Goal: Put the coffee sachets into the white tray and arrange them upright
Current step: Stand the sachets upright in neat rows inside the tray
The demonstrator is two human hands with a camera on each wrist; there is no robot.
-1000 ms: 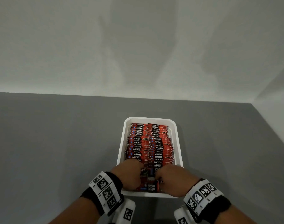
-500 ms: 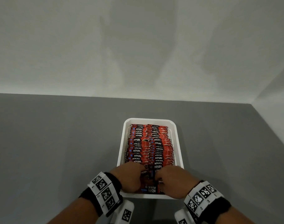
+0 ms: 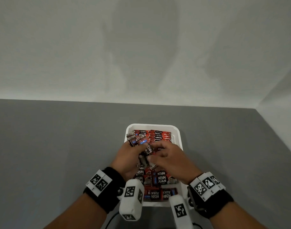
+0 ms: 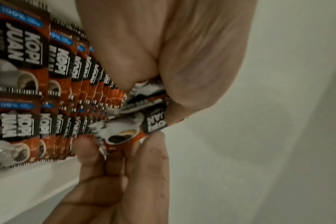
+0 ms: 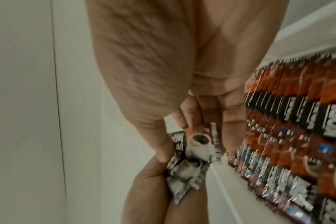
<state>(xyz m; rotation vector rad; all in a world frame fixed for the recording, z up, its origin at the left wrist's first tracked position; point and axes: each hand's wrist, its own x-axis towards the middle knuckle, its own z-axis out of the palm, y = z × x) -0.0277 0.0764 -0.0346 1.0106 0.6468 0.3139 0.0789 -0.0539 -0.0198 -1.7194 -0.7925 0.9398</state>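
Note:
The white tray (image 3: 151, 126) sits on the grey table, packed with two rows of red and black coffee sachets (image 3: 155, 135) standing on edge. Near its front end, several sachets (image 3: 159, 179) lean back and others (image 3: 160, 194) lie flat. Over the tray's middle my left hand (image 3: 138, 151) grips a fanned bunch of sachets (image 3: 136, 140). My right hand (image 3: 154, 154) pinches one sachet (image 3: 148, 152) out of that bunch. The left wrist view has the bunch (image 4: 148, 97) under my palm and the right fingers (image 4: 144, 151) on one sachet (image 4: 125, 136). The right wrist view shows that pinch (image 5: 197, 142).
The grey table (image 3: 58, 154) spreads wide to the left of the tray and narrower to its right, ending at a white wall (image 3: 141, 55) behind and on the right. White wrist camera blocks (image 3: 131, 199) hang over the tray's front rim.
Both hands have risen from the tray's near end to above its middle. The left hand now holds a lifted bunch of sachets, and the near-end sachets are uncovered.

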